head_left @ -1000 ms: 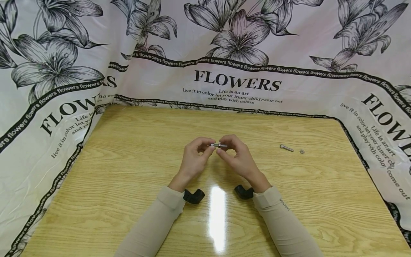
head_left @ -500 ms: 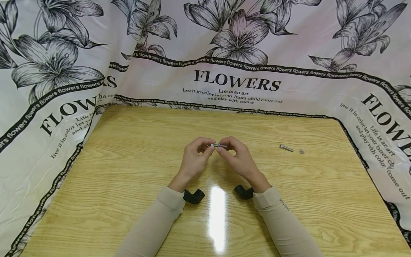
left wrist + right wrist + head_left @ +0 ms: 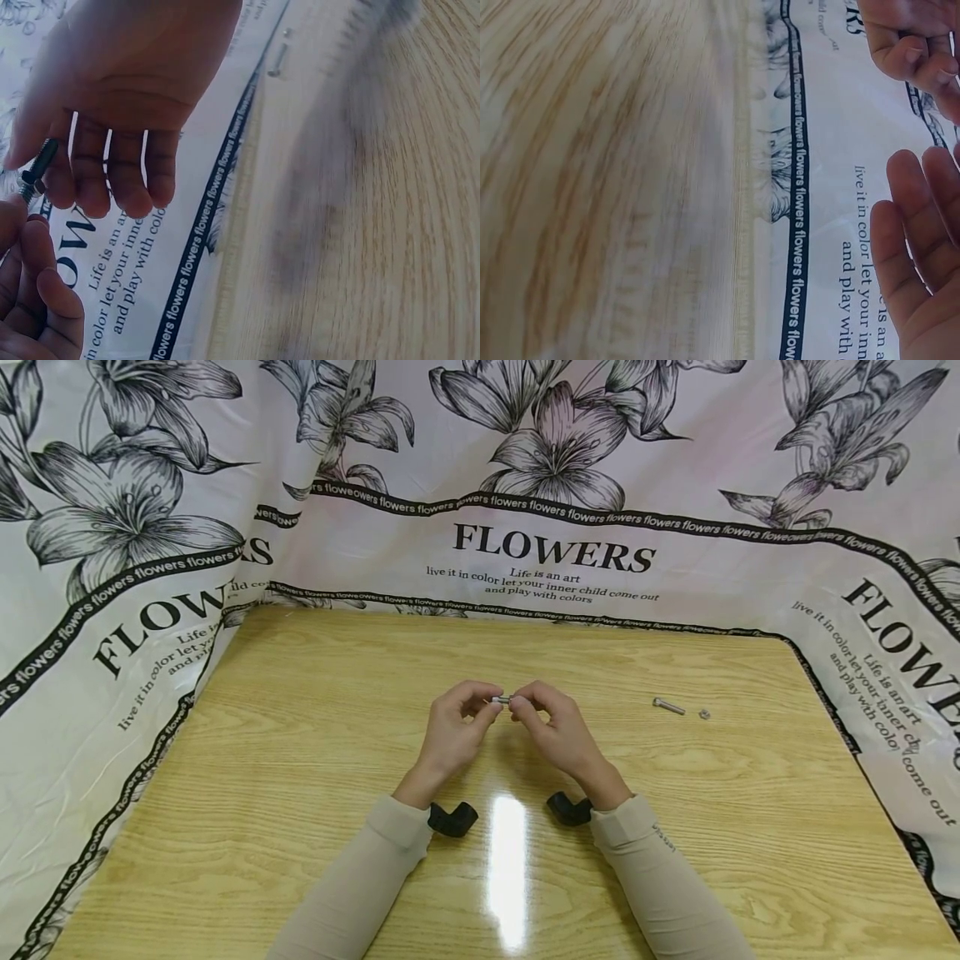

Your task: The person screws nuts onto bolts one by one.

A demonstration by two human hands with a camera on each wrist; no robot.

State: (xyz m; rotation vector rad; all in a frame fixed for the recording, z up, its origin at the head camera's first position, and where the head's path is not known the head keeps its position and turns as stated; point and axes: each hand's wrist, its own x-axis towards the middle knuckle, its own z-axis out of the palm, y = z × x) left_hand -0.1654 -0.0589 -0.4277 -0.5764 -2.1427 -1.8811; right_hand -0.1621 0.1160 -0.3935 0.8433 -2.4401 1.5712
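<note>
Above the middle of the table, the left hand (image 3: 460, 725) pinches the left end of a metal bolt (image 3: 501, 699) between thumb and fingers. A hex nut (image 3: 31, 181) sits partway along the bolt's thread in the left wrist view. The right hand (image 3: 553, 728) has its thumb and index finger around the nut and the threaded end, which they hide in the head view. Its other fingers extend in the left wrist view. Cropped parts of both hands show in the right wrist view; the bolt is not visible there.
On the table (image 3: 315, 777), to the right, lie a second bolt (image 3: 669, 706) and a loose nut (image 3: 704, 714). Black angled pieces (image 3: 453, 819) sit at both wrists. Floral printed cloth (image 3: 555, 556) stands around the table's back and sides.
The right thumb and index finger, parted with the nut showing between them a second ago, have come together over the nut and bolt end. The left hand stays in place.
</note>
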